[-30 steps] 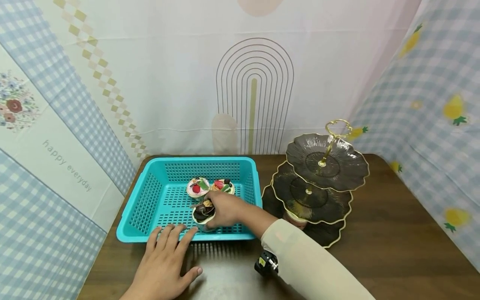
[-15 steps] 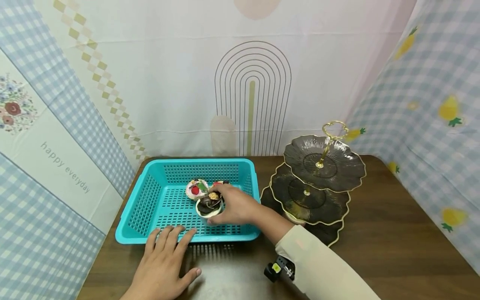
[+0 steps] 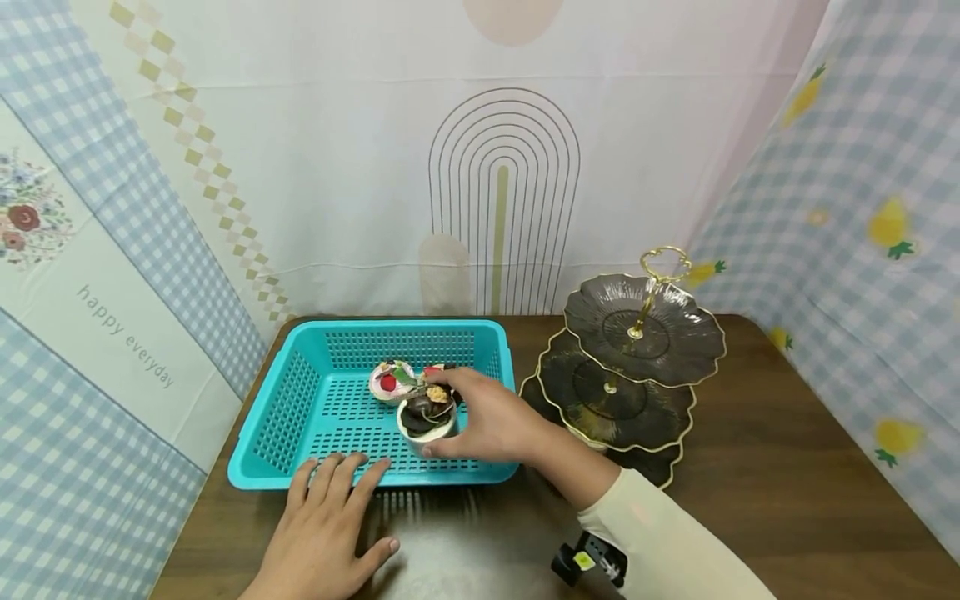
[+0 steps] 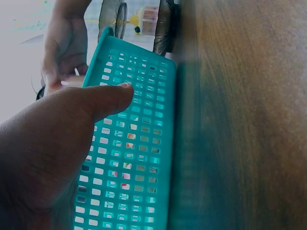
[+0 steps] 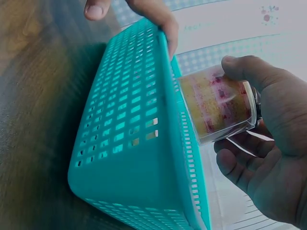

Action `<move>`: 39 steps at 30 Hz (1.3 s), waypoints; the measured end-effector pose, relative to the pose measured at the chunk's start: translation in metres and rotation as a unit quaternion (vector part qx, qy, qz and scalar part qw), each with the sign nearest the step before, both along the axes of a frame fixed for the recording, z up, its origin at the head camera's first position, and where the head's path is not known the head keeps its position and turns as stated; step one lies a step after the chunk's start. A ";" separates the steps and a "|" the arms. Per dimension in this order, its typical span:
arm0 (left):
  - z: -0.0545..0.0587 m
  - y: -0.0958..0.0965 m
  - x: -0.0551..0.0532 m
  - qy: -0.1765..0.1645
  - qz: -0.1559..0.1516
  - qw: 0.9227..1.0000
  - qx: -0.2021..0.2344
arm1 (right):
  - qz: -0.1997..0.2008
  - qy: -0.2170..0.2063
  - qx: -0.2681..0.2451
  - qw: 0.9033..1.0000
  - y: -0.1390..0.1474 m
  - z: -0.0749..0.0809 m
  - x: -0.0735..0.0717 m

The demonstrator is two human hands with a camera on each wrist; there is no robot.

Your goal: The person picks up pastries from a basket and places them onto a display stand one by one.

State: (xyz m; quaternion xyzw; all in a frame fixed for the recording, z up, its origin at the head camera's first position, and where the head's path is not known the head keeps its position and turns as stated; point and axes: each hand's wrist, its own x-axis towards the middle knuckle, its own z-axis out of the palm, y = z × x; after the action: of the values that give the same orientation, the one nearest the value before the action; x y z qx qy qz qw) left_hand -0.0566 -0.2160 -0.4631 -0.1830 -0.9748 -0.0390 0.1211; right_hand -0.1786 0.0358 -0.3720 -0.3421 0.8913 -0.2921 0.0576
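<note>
My right hand [image 3: 491,417] grips a clear cup of layered cake [image 5: 218,103] by its sides, thumb on one side and fingers on the other. Dark chocolate and a nut-like piece top this cake cup, seen from above in the head view. It is raised over the front right part of a turquoise plastic basket [image 3: 450,477]. Behind it in the basket are a cake cup with a red berry [image 3: 387,382] and another red-topped cake cup [image 3: 433,372], partly hidden by my hand. My left hand [image 3: 326,525] rests its spread fingers over the basket's front rim.
Right of the basket stands a dark three-tier cake stand [image 3: 667,346] with gold scalloped edges and a gold handle [image 3: 666,263]. One cake cup [image 4: 149,19] sits on a lower tier. Patterned cloths hang behind and at both sides of the wooden table [image 3: 780,467].
My right hand has lifted the chocolate-topped cake cup and moved it slightly right within the basket area. My left hand stays at the front rim.
</note>
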 end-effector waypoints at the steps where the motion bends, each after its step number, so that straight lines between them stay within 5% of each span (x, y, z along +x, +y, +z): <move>1: 0.000 0.000 0.000 0.000 0.000 1.000 -0.001 | -0.002 0.001 -0.002 1.000 0.003 0.001 0.002; 19: -0.001 0.002 0.001 -0.009 0.005 1.000 -0.005 | -0.005 0.011 -0.030 0.999 0.048 0.009 0.035; 39: -0.001 -0.001 0.002 -0.003 -0.003 1.000 0.000 | -0.050 0.019 -0.045 0.998 0.090 -0.004 0.067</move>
State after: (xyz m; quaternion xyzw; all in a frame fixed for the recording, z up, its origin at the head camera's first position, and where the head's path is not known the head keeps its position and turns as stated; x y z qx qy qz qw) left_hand -0.0551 -0.2168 -0.4643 -0.1854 -0.9747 -0.0396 0.1181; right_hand -0.1117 0.1257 -0.3758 -0.3046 0.8944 -0.3274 0.0102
